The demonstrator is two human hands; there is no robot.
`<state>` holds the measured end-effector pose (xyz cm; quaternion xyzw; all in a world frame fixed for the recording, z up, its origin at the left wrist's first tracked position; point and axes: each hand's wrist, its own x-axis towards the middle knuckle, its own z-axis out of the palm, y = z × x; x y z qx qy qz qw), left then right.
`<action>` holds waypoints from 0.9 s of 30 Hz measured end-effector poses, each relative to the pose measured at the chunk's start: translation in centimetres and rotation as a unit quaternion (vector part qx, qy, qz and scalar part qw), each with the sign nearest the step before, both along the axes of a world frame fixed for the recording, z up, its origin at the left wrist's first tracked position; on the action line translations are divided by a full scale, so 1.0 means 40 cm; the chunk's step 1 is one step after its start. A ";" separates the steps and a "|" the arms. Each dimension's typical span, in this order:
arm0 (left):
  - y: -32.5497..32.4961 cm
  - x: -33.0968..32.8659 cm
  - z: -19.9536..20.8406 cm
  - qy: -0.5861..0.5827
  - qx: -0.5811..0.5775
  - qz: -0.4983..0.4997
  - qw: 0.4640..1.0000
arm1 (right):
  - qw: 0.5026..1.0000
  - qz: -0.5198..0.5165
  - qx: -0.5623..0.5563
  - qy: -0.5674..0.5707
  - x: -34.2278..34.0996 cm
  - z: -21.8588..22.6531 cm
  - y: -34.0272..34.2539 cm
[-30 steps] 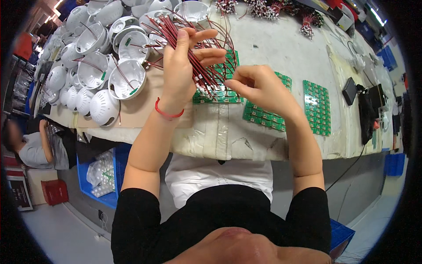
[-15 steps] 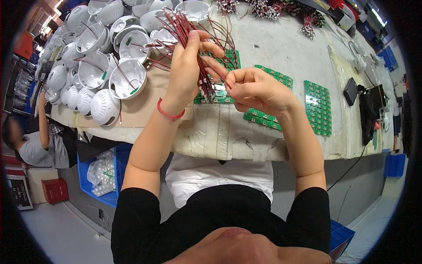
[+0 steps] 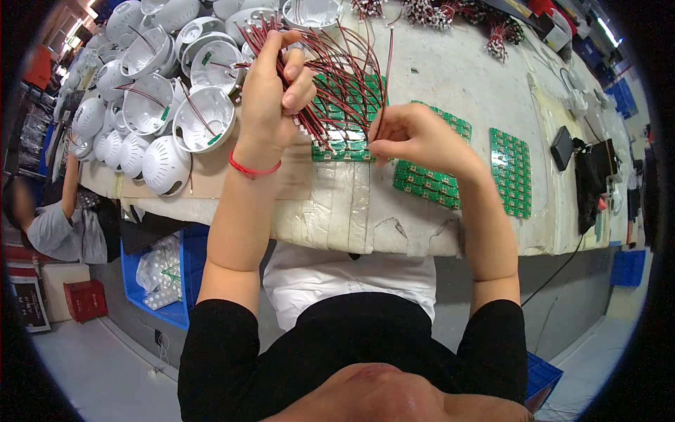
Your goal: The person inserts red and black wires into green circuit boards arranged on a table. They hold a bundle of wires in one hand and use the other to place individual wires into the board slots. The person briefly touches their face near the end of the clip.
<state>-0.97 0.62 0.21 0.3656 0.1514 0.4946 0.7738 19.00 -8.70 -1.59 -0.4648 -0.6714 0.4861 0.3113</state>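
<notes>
Above green boards [image 3: 430,176], wire bundle [image 3: 337,84] in left grip [image 3: 271,91].

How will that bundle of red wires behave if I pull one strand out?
Likely floppy: the red wires fan out and curve loosely from the left hand. Probably light, since one hand holds the bunch. The strands cross, so the one pinched by the right hand may snag others.
</notes>
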 end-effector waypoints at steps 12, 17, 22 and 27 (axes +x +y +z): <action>-0.022 0.027 -0.009 0.026 -0.015 0.003 1.000 | 0.965 -0.007 0.169 -0.201 -0.024 -0.035 0.009; -0.020 0.024 -0.008 0.028 -0.011 0.006 1.000 | 0.966 0.012 0.169 -0.197 -0.017 -0.043 0.015; -0.008 0.020 -0.017 0.022 -0.013 -0.010 1.000 | 0.939 0.036 0.237 -0.247 -0.019 -0.056 0.017; -0.024 0.027 -0.006 0.048 -0.020 0.017 0.998 | 0.912 0.002 0.270 -0.308 -0.046 -0.048 -0.004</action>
